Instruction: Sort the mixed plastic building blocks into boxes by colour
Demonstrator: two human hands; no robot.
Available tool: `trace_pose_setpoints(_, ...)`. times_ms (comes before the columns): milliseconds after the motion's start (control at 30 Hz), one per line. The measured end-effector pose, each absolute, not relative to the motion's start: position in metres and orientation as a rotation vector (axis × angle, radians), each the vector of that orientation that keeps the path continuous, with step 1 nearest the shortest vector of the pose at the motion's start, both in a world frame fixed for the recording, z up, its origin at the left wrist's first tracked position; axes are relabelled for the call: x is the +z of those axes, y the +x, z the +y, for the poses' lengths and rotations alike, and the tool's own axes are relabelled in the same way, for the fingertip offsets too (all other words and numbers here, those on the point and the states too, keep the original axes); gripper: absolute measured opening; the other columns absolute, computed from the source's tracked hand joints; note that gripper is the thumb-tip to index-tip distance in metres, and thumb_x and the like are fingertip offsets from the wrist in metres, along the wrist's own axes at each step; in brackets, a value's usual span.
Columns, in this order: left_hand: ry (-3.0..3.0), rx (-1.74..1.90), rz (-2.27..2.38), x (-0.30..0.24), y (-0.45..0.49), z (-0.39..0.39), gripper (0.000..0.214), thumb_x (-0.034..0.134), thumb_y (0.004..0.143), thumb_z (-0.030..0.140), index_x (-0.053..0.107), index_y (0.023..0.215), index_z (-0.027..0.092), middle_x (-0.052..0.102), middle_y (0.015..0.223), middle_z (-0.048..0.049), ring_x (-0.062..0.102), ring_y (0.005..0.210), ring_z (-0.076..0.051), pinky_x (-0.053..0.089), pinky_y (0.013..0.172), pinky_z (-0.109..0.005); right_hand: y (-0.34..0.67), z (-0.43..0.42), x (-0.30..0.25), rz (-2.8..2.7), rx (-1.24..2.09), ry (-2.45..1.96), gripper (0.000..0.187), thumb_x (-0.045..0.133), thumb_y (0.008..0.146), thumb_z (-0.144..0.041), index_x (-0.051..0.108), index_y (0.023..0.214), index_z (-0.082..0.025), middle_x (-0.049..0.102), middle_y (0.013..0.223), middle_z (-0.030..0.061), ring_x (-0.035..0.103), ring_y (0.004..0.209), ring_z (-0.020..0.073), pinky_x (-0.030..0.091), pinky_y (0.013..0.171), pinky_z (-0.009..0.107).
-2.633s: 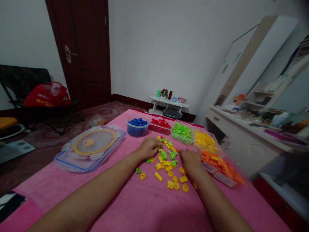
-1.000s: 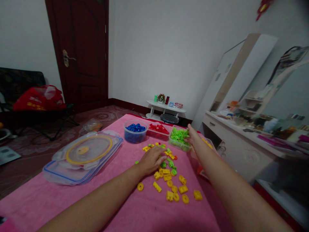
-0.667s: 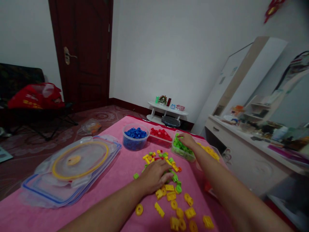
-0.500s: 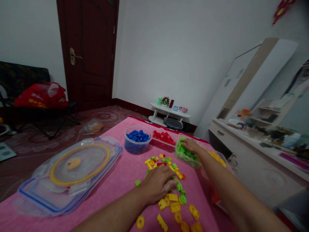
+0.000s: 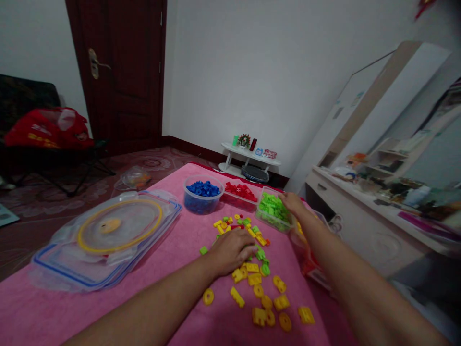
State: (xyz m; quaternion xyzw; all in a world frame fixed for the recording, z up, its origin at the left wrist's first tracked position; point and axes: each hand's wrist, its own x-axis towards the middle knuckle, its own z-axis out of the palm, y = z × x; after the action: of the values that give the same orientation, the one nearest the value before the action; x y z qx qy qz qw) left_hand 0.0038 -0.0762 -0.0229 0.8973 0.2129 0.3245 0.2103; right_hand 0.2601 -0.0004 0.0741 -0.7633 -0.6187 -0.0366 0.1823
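Loose yellow, green and orange plastic pieces (image 5: 252,269) lie scattered on the pink cloth (image 5: 173,269). My left hand (image 5: 232,250) rests palm down on the pile, fingers curled over some pieces. My right hand (image 5: 293,203) reaches to the right rim of the clear tub of green pieces (image 5: 272,210), fingers partly hidden behind it. Behind the pile stand a round tub of blue pieces (image 5: 201,193) and a tray of red pieces (image 5: 240,191). My right forearm covers most of the tubs of yellow and orange pieces (image 5: 306,262).
A stack of clear lids (image 5: 108,235), one with a yellow ring, lies at the left of the cloth. Beyond are a dark door (image 5: 118,72), a red bag (image 5: 45,127) on a chair, a small white side table (image 5: 250,154) and a dresser (image 5: 363,216) to the right.
My right hand left the pile and reached to the green tub, ending at its right rim. My left hand slid down the pile. The view shifted with my head.
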Motion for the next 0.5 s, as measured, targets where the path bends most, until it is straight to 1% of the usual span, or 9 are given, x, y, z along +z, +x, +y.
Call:
trace_pose_setpoints(67,2.513,0.902,0.555,-0.024,0.004,-0.075,0.024,0.044,0.091,0.03,0.066,0.097,0.021,0.066,0.1,-0.0037,0.055,0.097,-0.017,0.04,0.088,-0.029,0.246,-0.014,0.073,-1.725,-0.076,-2.103,0.036,0.04,0.086,-0.029,0.07,0.09,-0.009,0.069,0.087,0.0137,0.063,0.088,0.0229,0.043,0.074,0.03)
trace_pose_setpoints(133,2.531,0.895,0.53,-0.025,0.003,-0.075,0.025,0.045,0.09,0.03,0.067,0.095,0.02,0.066,0.1,-0.0041,0.055,0.098,-0.017,0.04,0.089,-0.029,0.228,-0.034,0.072,-1.745,-0.037,-2.014,0.036,0.04,0.085,-0.029,0.069,0.095,-0.012,0.07,0.088,0.0089,0.063,0.085,0.0204,0.044,0.072,0.027)
trace_pose_setpoints(200,2.542,0.887,0.528,-0.024,0.002,-0.076,0.024,0.047,0.089,0.032,0.067,0.097,0.021,0.066,0.1,-0.0045,0.056,0.097,-0.017,0.04,0.088,-0.029,0.212,-0.06,0.071,-1.816,0.075,-1.907,0.031,0.045,0.082,-0.029,0.07,0.092,-0.015,0.07,0.082,0.005,0.063,0.077,0.018,0.044,0.068,0.025)
trace_pose_setpoints(267,2.56,0.882,0.525,-0.024,0.0,-0.078,0.024,0.051,0.087,0.035,0.067,0.099,0.021,0.066,0.1,-0.0047,0.057,0.095,-0.018,0.041,0.085,-0.029,0.201,-0.087,0.068,-1.947,0.238,-1.826,0.024,0.052,0.076,-0.027,0.071,0.086,-0.016,0.07,0.074,0.0037,0.062,0.069,0.0168,0.043,0.063,0.025)
trace_pose_setpoints(333,2.591,0.882,0.52,-0.024,0.0,-0.078,0.026,0.055,0.084,0.038,0.067,0.101,0.022,0.067,0.097,-0.0047,0.058,0.092,-0.018,0.041,0.082,-0.029,0.194,-0.112,0.064,-2.096,0.332,-1.809,0.019,0.058,0.07,-0.024,0.07,0.084,-0.018,0.069,0.074,0.0032,0.061,0.067,0.016,0.042,0.061,0.024)
trace_pose_setpoints(367,2.606,0.885,0.523,-0.025,-0.001,-0.078,0.026,0.056,0.083,0.038,0.067,0.101,0.023,0.067,0.095,-0.0046,0.058,0.091,-0.018,0.041,0.081,-0.029,0.192,-0.123,0.061,-2.159,0.321,-1.828,0.02,0.06,0.068,-0.023,0.07,0.086,-0.019,0.069,0.076,0.0027,0.061,0.068,0.0157,0.041,0.061,0.024)
trace_pose_setpoints(500,2.628,0.901,0.552,-0.028,0.001,-0.075,0.024,0.06,0.081,0.036,0.069,0.098,0.022,0.067,0.089,-0.0044,0.058,0.088,-0.018,0.041,0.081,-0.029,0.185,-0.143,0.042,-2.27,0.227,-1.962,0.035,0.063,0.063,-0.019,0.068,0.097,-0.027,0.068,0.083,0.0004,0.059,0.073,0.0155,0.037,0.06,0.023)
